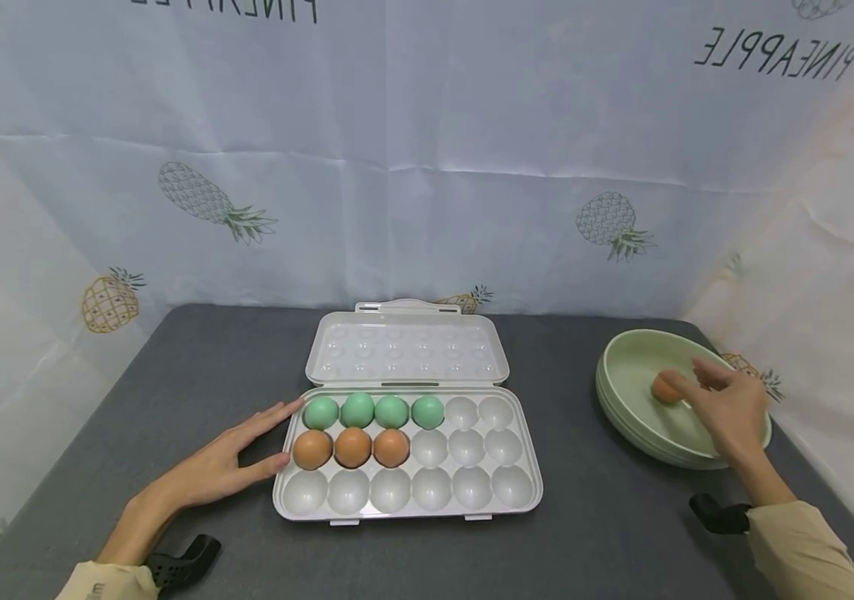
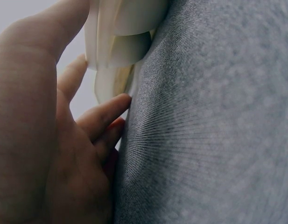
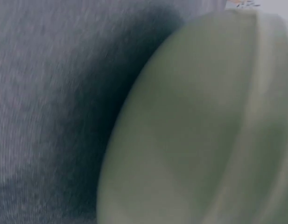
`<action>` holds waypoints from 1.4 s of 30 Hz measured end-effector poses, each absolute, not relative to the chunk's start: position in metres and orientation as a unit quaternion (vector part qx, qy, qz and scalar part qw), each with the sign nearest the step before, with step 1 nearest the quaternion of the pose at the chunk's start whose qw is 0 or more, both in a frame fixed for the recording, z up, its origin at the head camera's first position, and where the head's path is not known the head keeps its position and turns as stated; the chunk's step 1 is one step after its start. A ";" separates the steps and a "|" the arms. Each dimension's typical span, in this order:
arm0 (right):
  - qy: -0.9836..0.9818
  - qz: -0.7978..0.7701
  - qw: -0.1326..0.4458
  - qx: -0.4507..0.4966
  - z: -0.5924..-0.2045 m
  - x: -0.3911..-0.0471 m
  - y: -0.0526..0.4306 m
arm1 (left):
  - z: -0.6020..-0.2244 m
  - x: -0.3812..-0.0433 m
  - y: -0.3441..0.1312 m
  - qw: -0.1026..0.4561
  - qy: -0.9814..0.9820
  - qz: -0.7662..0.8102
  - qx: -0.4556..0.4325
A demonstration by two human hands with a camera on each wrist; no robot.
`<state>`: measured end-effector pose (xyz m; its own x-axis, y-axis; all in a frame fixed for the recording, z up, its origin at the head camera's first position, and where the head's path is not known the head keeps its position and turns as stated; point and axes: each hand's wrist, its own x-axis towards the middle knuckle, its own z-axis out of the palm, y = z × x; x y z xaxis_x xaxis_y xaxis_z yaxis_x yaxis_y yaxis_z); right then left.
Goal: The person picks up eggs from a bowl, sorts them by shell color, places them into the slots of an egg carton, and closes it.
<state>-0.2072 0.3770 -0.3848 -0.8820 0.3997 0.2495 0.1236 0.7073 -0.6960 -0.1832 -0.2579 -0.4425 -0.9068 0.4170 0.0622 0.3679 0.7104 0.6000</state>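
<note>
A white egg tray (image 1: 430,505) lies opened out on the table, its clear lid folded back. Green eggs (image 1: 392,412) fill part of its far row, and three orange-brown eggs (image 1: 352,447) sit in the middle row from the left. My left hand (image 1: 220,467) rests at the tray's left side, fingers and thumb extended against its edge. Over a light green bowl (image 1: 632,354) at the right is my right hand (image 1: 730,408). Its thumb is at a single orange egg (image 1: 666,390) in the bowl; the fingers stand apart from it. The right wrist view shows only the bowl's outer wall.
The dark grey table (image 1: 247,350) carries the tray in the middle and the bowl near its right edge. The bowl appears stacked on another. A pale curtain (image 1: 427,217) printed with pineapples hangs behind and at both sides. Black wrist mounts (image 1: 185,562) sit below the hands.
</note>
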 end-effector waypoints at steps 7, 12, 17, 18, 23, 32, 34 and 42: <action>-0.920 0.311 0.177 -0.160 -0.388 -0.210 0.386 | -0.442 -0.182 -0.256 0.043 0.923 0.317 0.212; -0.925 0.303 0.166 -0.155 -0.388 -0.212 0.387 | -0.440 -0.182 -0.256 0.042 0.924 0.317 0.209; -0.930 0.296 0.158 -0.151 -0.388 -0.215 0.387 | -0.441 -0.182 -0.256 0.042 0.923 0.320 0.210; -0.931 0.294 0.156 -0.147 -0.389 -0.215 0.388 | -0.441 -0.182 -0.256 0.042 0.922 0.322 0.212; -0.942 0.279 0.146 -0.119 -0.393 -0.216 0.390 | -0.443 -0.183 -0.257 0.037 0.917 0.330 0.222; -0.944 0.280 0.117 -0.127 -0.395 -0.221 0.391 | -0.443 -0.182 -0.257 0.041 0.917 0.330 0.220; -0.940 0.290 0.121 -0.131 -0.396 -0.223 0.391 | -0.443 -0.183 -0.257 0.041 0.917 0.331 0.220; -0.938 0.287 0.152 -0.120 -0.400 -0.228 0.390 | -0.442 -0.183 -0.257 0.039 0.918 0.328 0.218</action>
